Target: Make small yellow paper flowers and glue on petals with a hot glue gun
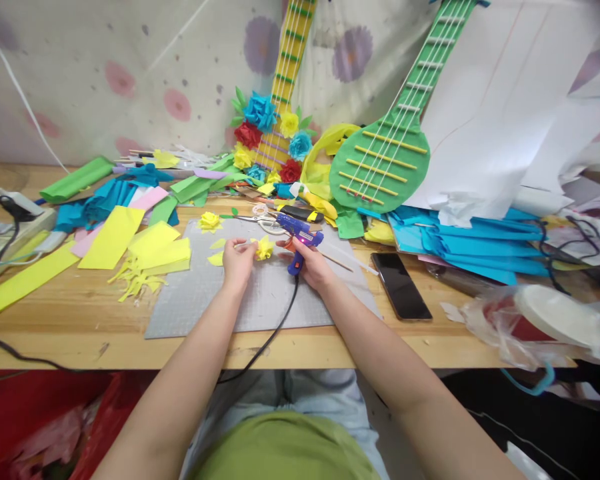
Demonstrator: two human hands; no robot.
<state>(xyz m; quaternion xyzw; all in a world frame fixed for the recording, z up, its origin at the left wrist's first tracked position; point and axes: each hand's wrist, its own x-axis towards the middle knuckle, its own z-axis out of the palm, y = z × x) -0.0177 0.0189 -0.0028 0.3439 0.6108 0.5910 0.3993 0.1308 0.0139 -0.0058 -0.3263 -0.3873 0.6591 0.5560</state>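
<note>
- Gripping a blue glue gun (pixel 299 235), the right hand (pixel 314 265) is closed round its handle, nozzle pointing left at a yellow paper flower (pixel 265 248).
- Left hand (pixel 237 259) pinches that flower in its fingertips, over the grey mat (pixel 205 300).
- Second flower (pixel 210 221) lies at the mat's far-left corner; scissors (pixel 254 218) beyond; phone (pixel 401 285) to the right.

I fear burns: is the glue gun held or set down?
Held: the right hand grips the blue glue gun, its nozzle near the yellow paper flower.
</note>
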